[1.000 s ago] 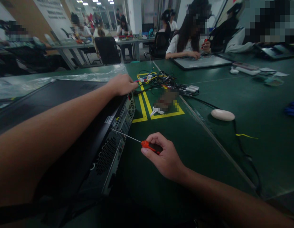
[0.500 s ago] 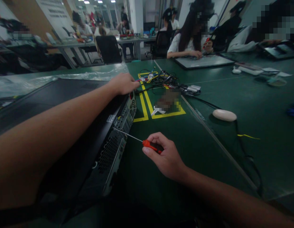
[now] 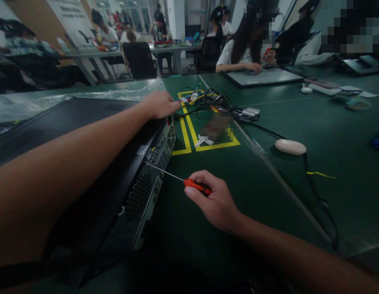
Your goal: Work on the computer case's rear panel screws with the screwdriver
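Note:
A black computer case (image 3: 85, 122) lies on the green table to my left, its rear panel with round fan grille and honeycomb vent turned to the right. My left hand (image 3: 158, 104) grips the case's far rear corner, with its fingers partly hidden. In my right hand (image 3: 214, 201), an orange-and-black screwdriver (image 3: 191, 183) is held between thumb and fingers. Its thin metal shaft runs left to the upper edge of the rear panel, just below a silver sticker (image 3: 142, 150). The tip meets the case there; any screw is too small to make out.
Tangled cables (image 3: 210, 100) lie beyond the case, near yellow tape marks (image 3: 189, 139). Clear plastic wrap (image 3: 128, 90) lies behind it. A pale oval object (image 3: 290, 147) sits on a black cord to the right. Across the table, a person works at a flat panel (image 3: 264, 77).
The screwdriver handle has turned slightly in my right hand, its tip staying at the same spot on the case. My left hand has stayed on the corner.

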Action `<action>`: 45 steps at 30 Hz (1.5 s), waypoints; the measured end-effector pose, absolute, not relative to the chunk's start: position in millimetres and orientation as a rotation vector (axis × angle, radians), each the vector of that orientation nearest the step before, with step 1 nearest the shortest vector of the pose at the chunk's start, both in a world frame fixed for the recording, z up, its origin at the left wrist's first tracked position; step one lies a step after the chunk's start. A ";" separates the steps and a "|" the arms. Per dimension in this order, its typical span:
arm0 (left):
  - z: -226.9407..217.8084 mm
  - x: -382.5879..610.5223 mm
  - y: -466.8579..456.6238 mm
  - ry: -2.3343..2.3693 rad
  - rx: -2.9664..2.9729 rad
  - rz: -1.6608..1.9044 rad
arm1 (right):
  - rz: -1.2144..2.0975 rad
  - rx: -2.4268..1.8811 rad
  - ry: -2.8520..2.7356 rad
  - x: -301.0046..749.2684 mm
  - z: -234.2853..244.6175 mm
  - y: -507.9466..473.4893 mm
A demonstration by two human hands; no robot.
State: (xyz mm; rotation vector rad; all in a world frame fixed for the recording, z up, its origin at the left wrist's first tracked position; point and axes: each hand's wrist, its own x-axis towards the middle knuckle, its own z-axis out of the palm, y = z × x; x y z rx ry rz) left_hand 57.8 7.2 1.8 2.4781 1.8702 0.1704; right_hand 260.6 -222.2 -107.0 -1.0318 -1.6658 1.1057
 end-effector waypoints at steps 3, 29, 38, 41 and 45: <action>1.4 57.3 8.0 1.891 2.476 0.160 | 1.105 -1.047 -1.672 260.8 -106.0 -222.6; 3.9 61.1 4.5 1.902 2.427 0.181 | 1.091 -0.978 -1.656 257.2 -113.4 -222.1; 2.6 60.2 5.9 1.908 2.437 0.173 | 1.071 -0.998 -1.670 259.0 -115.0 -222.8; 3.5 61.2 4.3 1.913 2.440 0.144 | 1.075 -0.994 -1.667 259.0 -114.0 -223.1; 3.5 61.1 4.4 1.909 2.466 0.144 | 1.038 -0.984 -1.673 259.2 -113.1 -223.2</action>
